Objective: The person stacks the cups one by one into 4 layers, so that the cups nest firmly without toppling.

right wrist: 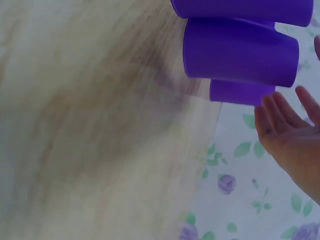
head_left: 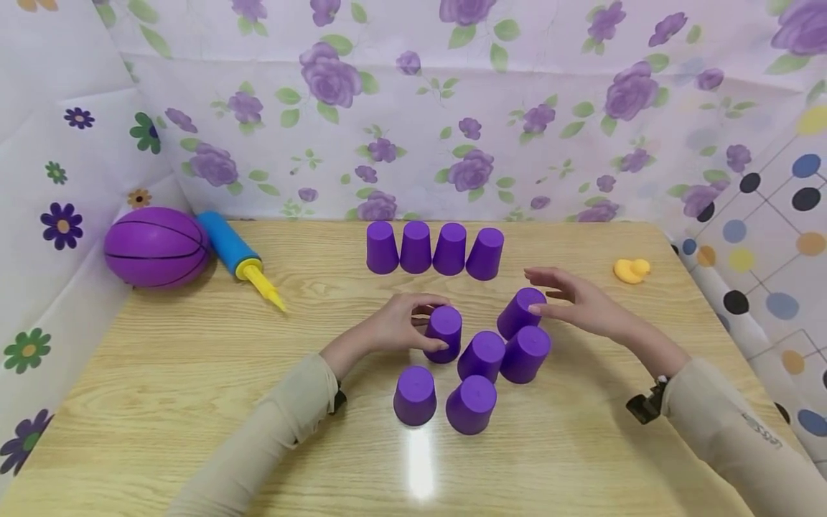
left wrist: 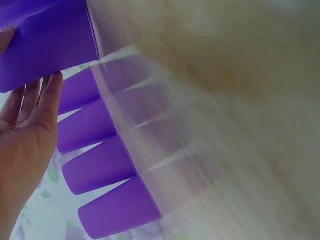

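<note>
Arranging cups (head_left: 443, 323), seemingly, I grasped one in my left hand (head_left: 395, 323); my right hand (head_left: 584, 306), relaxed beside another, likely needed closing next.

Four cups (head_left: 416, 248) are standing in a row on counter (head_left: 161, 388) behind six cups (head_left: 481, 353). Ball (head_left: 156, 248) is sitting left, pump (head_left: 227, 243) lying just right of it, duck (head_left: 630, 271) sitting far right.
</note>
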